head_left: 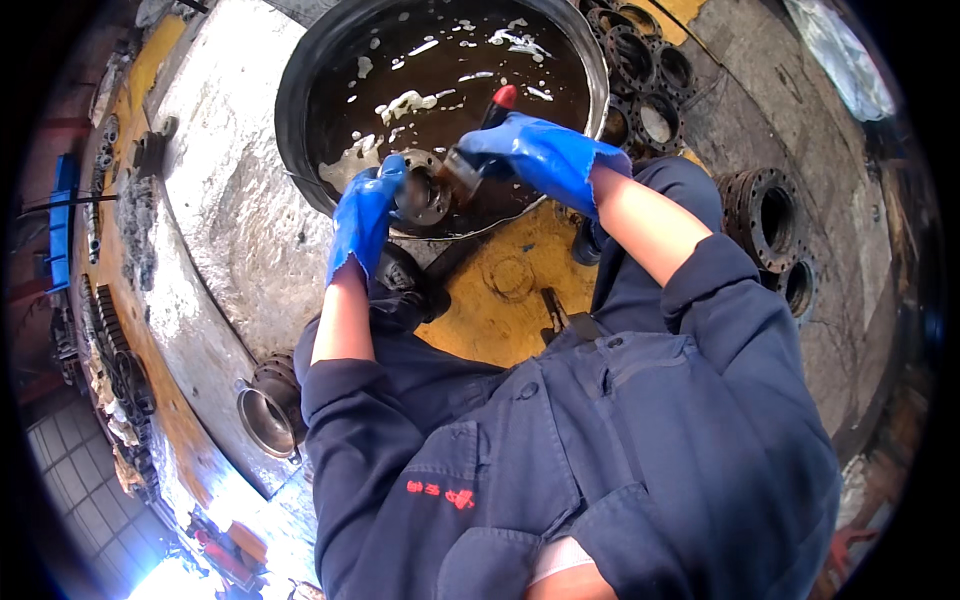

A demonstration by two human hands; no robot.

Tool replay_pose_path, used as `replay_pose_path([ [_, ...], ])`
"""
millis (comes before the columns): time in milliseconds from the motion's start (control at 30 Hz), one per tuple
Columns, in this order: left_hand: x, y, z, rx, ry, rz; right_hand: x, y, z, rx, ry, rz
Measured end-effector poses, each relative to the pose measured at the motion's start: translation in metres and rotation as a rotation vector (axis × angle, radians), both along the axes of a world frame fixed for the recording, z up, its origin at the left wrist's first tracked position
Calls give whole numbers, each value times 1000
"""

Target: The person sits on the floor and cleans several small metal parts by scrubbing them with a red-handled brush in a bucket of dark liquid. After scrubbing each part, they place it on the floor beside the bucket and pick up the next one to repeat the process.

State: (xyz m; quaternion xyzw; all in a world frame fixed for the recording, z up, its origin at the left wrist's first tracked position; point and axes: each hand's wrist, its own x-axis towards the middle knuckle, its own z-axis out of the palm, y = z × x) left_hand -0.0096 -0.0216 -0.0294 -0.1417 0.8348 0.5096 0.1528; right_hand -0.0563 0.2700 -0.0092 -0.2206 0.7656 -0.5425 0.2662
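My left hand (368,205), in a blue rubber glove, is closed on the rim of a flanged metal ring (425,197) with bolt holes. The ring is tilted over the near edge of a round black tub (292,125) of dark brown liquid with patches of foam. My right hand (535,150), gloved the same way, grips a brush (498,106) with a black, red-ended handle. Its head, slightly blurred, is against or very close to the ring's right side; I cannot tell whether they touch.
Several dark flanged rings (640,60) are piled right of the tub, and more (768,218) stand beside my right knee. A flanged metal part (268,418) rests on the ground at my left. Yellow-painted ground (500,285) shows between my legs. Chain-like metal parts (125,350) lie far left.
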Motion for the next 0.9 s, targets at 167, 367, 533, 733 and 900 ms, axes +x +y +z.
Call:
replay_pose_path([
  [167, -9, 6, -7, -22, -22, 4, -33, -2, -54, 432, -331, -194],
  [367, 3, -2, -6, 22, 1, 95, 18, -20, 34, -95, -352, -189],
  [533, 5, 3, -1, 0, 11, 62, 8, -25, 20, -86, -353, -85],
  [733, 10, 20, 16, -6, -36, 45, 7, -60, -8, 536, 564, 182],
  [900, 17, 35, 9, -175, 145, 45, 12, -42, -44, 25, -151, -194],
])
